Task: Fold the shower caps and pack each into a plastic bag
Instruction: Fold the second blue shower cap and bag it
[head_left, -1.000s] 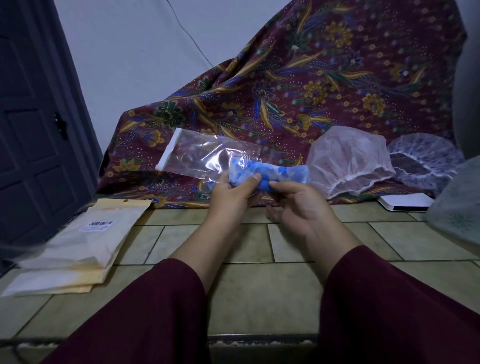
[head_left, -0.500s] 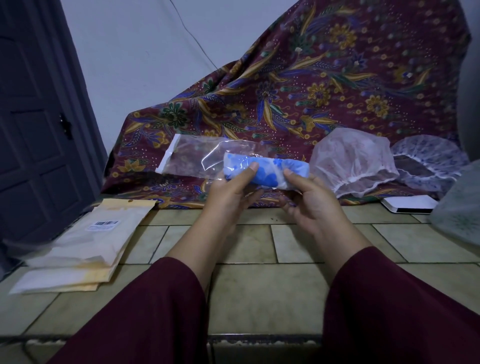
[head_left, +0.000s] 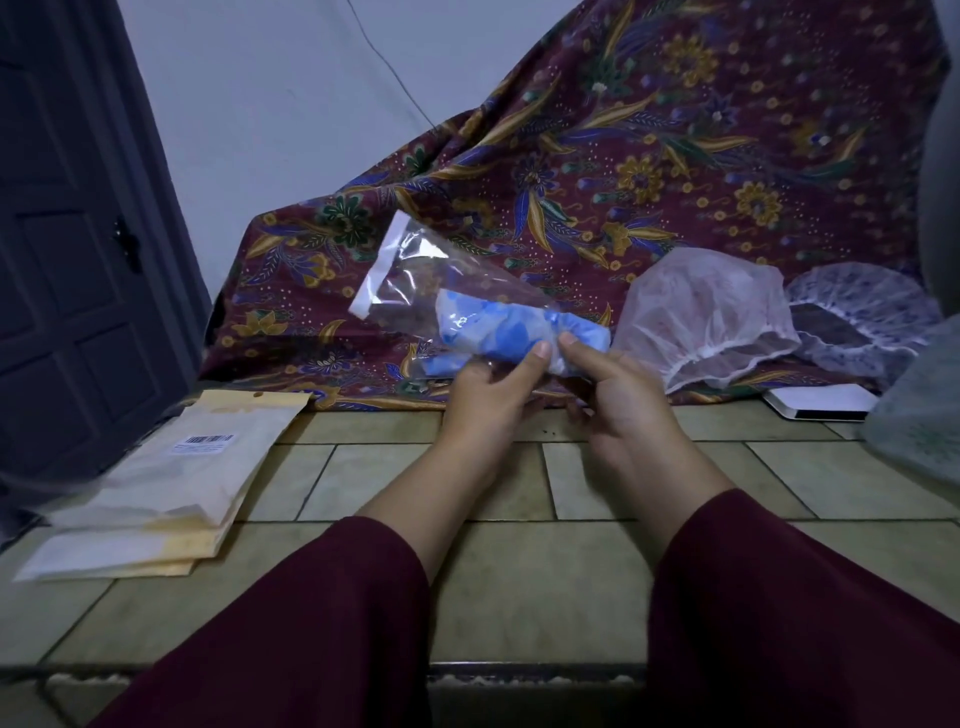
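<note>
Now my left hand (head_left: 488, 392) grips the plastic bag (head_left: 415, 280) | right hand (head_left: 618, 395) pinches the folded blue shower cap (head_left: 514, 327) inside it.

- A room in a home, going by its plain domestic fittings
- A dark panelled door (head_left: 78, 260) with a handle fills the upper left of the frame
- A bare pale painted wall (head_left: 291, 114) with a thin cable (head_left: 395, 78) hanging down it runs across the top centre
- A patterned batik cloth (head_left: 649, 171) in maroon with gold and blue flowers is draped over something bulky across the upper right
- The tiled surface (head_left: 524, 571) spans the lower half, its greenish tiles set in brick pattern, with padded mailing envelopes (head_left: 171, 483) stacked at the left
</note>
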